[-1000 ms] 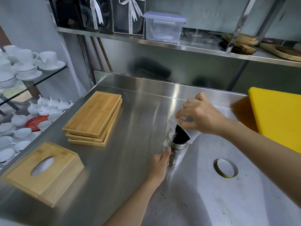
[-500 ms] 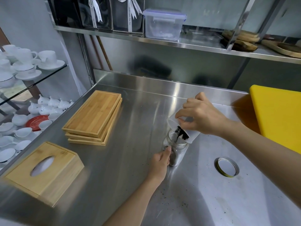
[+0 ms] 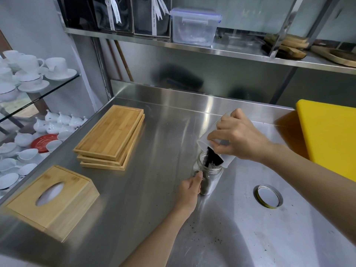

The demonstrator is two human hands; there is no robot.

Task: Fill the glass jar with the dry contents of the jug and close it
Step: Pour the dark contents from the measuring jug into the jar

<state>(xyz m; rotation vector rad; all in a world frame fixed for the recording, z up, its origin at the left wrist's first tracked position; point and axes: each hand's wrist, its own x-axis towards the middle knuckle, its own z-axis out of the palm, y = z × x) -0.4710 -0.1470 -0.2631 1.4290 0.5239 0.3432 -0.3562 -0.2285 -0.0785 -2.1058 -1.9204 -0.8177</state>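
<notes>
A clear glass jar point(image 3: 211, 177) stands upright on the steel counter point(image 3: 163, 189), partly filled with dark dry grains. My left hand point(image 3: 189, 189) grips its lower left side. My right hand point(image 3: 237, 139) holds a white plastic jug point(image 3: 207, 139) tilted steeply, mouth down over the jar's opening. Dark contents point(image 3: 212, 158) slide from the jug's lip into the jar. The jar's round metal lid point(image 3: 268, 195) lies flat on the counter to the right, apart from both hands.
A stack of bamboo trays point(image 3: 111, 135) and a bamboo tissue box point(image 3: 52, 199) sit at the left. A yellow cutting board point(image 3: 329, 137) leans at the right. A steel shelf point(image 3: 212, 49) with a plastic container point(image 3: 194, 26) hangs overhead. White crockery point(image 3: 25, 78) fills the shelves beyond the left edge. Dark specks dot the counter.
The jug has stayed tipped over the jar while dark contents keep sliding in. The grains in the jar have risen a little. Both hands hold their places.
</notes>
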